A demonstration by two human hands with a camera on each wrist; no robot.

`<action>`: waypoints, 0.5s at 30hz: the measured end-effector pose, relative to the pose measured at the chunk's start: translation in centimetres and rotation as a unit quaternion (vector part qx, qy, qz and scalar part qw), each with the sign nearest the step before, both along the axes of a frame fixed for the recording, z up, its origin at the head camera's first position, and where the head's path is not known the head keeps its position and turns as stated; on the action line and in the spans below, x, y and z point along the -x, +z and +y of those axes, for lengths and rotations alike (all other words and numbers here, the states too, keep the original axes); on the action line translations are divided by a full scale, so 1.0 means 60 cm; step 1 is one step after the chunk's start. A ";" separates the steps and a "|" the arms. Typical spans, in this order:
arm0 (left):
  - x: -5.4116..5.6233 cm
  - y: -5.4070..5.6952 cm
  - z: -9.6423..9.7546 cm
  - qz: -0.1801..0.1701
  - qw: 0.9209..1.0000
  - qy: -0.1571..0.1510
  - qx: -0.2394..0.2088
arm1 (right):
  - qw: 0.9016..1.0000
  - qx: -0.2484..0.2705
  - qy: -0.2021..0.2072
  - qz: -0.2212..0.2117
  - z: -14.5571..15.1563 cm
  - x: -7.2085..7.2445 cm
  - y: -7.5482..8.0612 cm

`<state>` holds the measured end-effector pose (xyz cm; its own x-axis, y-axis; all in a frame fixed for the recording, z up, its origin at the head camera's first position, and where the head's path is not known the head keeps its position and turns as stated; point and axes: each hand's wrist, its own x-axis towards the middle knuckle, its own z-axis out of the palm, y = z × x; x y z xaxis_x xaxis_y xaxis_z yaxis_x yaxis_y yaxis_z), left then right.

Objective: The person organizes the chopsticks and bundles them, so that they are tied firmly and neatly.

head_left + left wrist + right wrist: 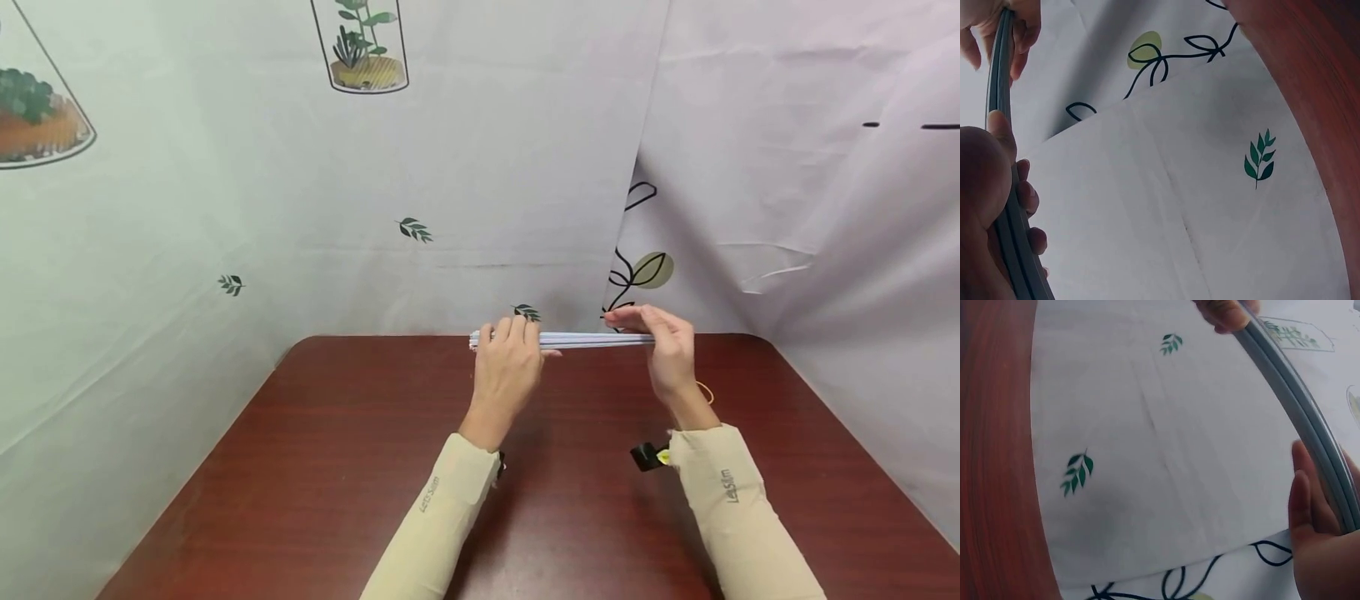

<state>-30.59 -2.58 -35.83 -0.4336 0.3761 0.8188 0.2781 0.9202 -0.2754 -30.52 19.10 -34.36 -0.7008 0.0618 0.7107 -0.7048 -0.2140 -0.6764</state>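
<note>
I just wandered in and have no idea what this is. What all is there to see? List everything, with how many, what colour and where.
Bundle of thin strips: 1, pale blue-grey, between the hands; strips too tight to count
Table: 1, reddish-brown, below the hands
Cloth: white, behind the table; panel count unclear
Printed jars: 2, black-outlined with green plants, cloth's upper left
Leaf sprigs: 3 in the head view, green, printed on the cloth
Thin loop: 1, yellow-orange, by the right wrist
Small gadgets: 2, black, one at each cuff
Sleeves: 2, cream with dark lettering, on the forearms
Left hand: 1, bare, gripping the bundle's left part
Right hand: 1, bare, at the bundle's right end
</note>
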 end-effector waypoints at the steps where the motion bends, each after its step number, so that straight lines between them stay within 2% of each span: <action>1: 0.000 0.000 0.001 -0.002 1.000 0.001 0.002 | 1.000 -0.016 -0.003 -0.005 0.003 -0.001 0.001; 4: 0.001 0.002 0.000 0.000 1.000 -0.010 0.003 | 0.995 -0.093 -0.021 -0.029 0.015 -0.005 0.005; 6: 0.001 0.004 -0.002 0.002 1.000 -0.014 0.001 | 0.986 -0.155 -0.043 -0.042 0.021 -0.010 0.011; 7: 0.001 0.005 -0.003 0.002 1.000 -0.016 0.000 | 0.978 -0.193 -0.064 -0.041 0.023 -0.011 0.013; 9: 0.001 0.007 -0.006 -0.003 1.000 -0.023 -0.006 | 0.955 -0.271 -0.120 -0.017 0.026 -0.014 0.016; 10: 0.000 0.008 -0.008 -0.005 1.000 -0.020 -0.007 | 0.939 -0.308 -0.153 0.001 0.025 -0.015 0.017; 11: 0.000 0.009 -0.009 -0.007 1.000 -0.018 -0.010 | 0.915 -0.352 -0.194 0.023 0.023 -0.015 0.016; 13: 0.000 0.012 -0.014 -0.010 1.000 -0.015 -0.015 | 0.855 -0.432 -0.280 0.065 0.016 -0.017 0.015; 15: -0.001 0.016 -0.019 -0.007 1.000 -0.009 -0.018 | 0.796 -0.487 -0.348 0.097 0.005 -0.021 0.016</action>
